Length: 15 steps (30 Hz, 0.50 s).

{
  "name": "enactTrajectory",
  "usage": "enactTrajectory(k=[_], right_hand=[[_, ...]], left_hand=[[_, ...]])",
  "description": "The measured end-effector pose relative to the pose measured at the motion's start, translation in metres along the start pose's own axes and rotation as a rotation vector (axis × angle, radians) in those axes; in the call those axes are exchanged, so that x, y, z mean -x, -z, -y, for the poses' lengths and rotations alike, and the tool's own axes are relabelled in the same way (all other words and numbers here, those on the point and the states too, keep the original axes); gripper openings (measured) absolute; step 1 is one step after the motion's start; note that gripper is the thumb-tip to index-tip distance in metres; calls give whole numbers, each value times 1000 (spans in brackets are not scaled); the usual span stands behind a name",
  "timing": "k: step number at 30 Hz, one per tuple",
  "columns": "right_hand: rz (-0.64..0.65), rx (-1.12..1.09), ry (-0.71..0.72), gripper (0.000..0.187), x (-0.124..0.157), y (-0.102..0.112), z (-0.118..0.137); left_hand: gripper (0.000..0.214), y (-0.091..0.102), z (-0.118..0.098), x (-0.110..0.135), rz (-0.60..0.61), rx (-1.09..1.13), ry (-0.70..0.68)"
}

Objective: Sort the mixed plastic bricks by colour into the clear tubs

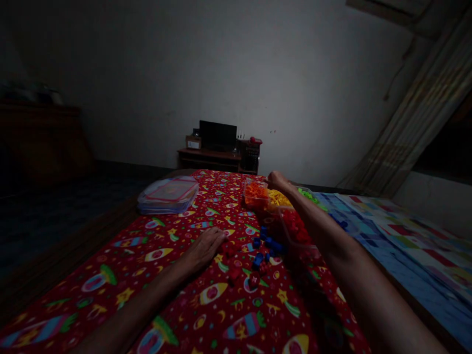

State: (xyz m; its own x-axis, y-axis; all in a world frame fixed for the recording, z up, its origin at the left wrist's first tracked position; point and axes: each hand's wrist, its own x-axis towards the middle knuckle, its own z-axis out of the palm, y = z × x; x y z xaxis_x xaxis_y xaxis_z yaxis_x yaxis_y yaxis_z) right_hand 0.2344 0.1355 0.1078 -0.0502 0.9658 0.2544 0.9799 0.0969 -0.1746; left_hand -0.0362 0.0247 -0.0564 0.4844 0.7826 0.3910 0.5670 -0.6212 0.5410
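Note:
My left hand (208,246) lies flat on the red patterned cloth (165,290), fingers stretched out, close to a few loose red blocks (235,275) and several blue blocks (271,243). Farther off, my right hand (278,181) is closed at the far rims of the clear plastic boxes. Whether its fingers grip a rim or a small piece cannot be made out. Beside it stand a box of orange pieces (256,194) and a box of yellow pieces (279,198). A box of red pieces (297,228) is nearer, partly covered by my right forearm.
Stacked clear lids (168,195) lie at the cloth's far left. Green pieces (309,195) and more blue pieces (339,221) show beyond my right arm. A checked bedcover (416,231) spreads to the right. A desk with a dark monitor (217,135) stands against the wall.

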Motion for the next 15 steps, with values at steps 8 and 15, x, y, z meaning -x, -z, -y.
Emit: enactTrajectory(k=[8, 15], right_hand=[[-166, -287, 168, 37, 55, -3, 6], [60, -353, 361, 32, 156, -21, 26]], left_hand=[[47, 5, -6, -4, 37, -46, -21], [48, 26, -5, -2, 259, 29, -13]])
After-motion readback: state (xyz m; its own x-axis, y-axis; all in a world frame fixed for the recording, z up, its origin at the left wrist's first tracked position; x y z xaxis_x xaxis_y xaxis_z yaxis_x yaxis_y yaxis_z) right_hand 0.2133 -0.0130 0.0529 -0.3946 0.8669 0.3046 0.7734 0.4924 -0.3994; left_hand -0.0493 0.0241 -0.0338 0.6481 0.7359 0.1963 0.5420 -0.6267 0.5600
